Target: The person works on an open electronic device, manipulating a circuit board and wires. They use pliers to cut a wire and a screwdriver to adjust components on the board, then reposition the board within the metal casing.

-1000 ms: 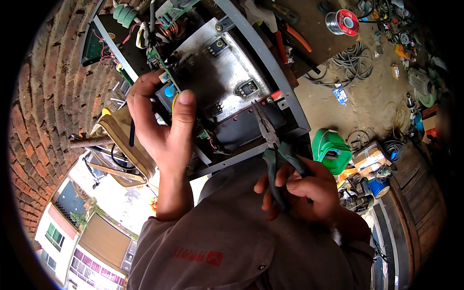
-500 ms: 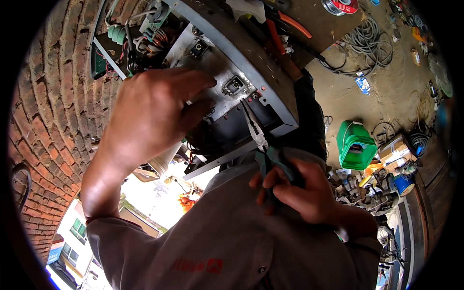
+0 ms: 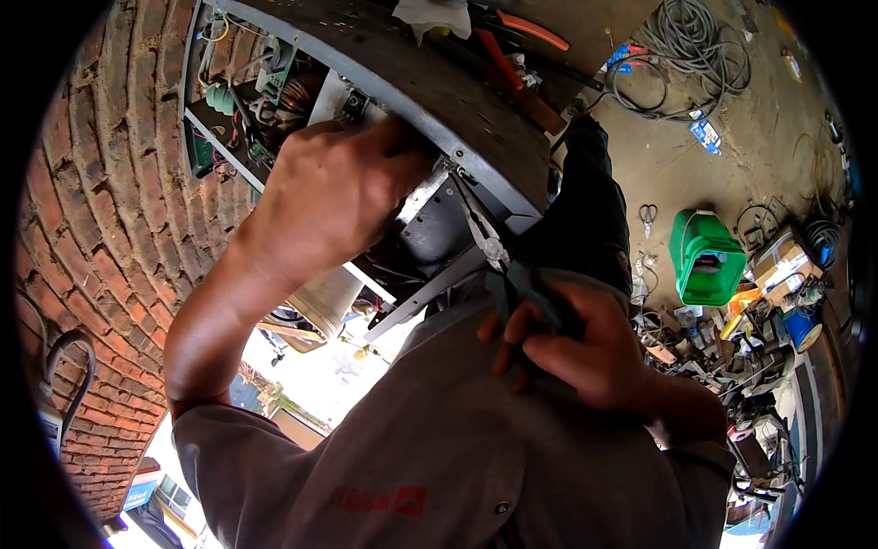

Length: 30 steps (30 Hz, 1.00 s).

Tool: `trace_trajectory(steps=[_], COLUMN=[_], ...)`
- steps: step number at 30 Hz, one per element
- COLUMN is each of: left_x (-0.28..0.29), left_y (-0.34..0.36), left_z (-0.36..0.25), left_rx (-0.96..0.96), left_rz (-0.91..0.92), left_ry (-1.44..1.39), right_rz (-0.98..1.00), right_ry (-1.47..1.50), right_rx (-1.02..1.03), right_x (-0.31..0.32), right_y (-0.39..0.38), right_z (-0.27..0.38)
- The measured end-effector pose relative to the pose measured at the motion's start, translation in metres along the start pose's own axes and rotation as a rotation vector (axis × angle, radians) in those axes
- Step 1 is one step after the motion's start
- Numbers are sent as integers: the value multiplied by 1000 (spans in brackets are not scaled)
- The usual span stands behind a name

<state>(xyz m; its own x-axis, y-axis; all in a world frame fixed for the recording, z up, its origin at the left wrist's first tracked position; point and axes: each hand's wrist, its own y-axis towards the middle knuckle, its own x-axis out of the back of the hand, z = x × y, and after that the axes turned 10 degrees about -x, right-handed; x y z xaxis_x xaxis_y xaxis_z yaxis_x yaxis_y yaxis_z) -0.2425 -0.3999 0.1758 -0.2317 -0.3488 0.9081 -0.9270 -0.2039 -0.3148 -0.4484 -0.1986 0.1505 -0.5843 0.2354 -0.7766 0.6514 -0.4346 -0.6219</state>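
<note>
My left hand point(image 3: 334, 188) reaches over the open metal casing point(image 3: 366, 57), its fingers bent down at the bare metal plate point(image 3: 423, 194) inside. The hand covers most of that plate, and its fingertips are hidden, so what they hold cannot be made out. Long-nose pliers point(image 3: 495, 252) with dark green handles are gripped in my right hand point(image 3: 585, 343). Their jaws look closed, and the tips touch or nearly touch the plate's corner by the casing's frame. Beyond my left hand, a small black square part point(image 3: 354, 103) sits on the plate.
Circuit boards, wires and a copper coil point(image 3: 299, 94) fill the casing's far left. Orange-handled pliers point(image 3: 512, 59) lie on its top. A brick wall point(image 3: 101, 229) rises at left. On the floor at right are coiled grey cable point(image 3: 690, 46), a green bucket point(image 3: 681, 261) and scattered parts.
My left hand has moved right and deeper over the plate, covering the square fitting near its corner. The pliers stay in my right hand at that corner. The view has shifted slightly.
</note>
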Motion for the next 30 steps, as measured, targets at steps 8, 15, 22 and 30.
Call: trace_trajectory(steps=[8,15,22,30], left_x=[-9,-13,0,0], left_y=[6,5,2,-2], left_z=[3,5,-2,-4], left_rx=[-110,-233,-40,-46], left_rz=[31,38,-25,-27], left_ry=[67,121,83,145], right_rz=[17,20,31,41], right_ry=[6,23,46,-5], right_rx=[71,111,128,122], right_x=[3,2,1,1], right_y=[5,9,11,9], right_z=[-6,-12,-16,-16])
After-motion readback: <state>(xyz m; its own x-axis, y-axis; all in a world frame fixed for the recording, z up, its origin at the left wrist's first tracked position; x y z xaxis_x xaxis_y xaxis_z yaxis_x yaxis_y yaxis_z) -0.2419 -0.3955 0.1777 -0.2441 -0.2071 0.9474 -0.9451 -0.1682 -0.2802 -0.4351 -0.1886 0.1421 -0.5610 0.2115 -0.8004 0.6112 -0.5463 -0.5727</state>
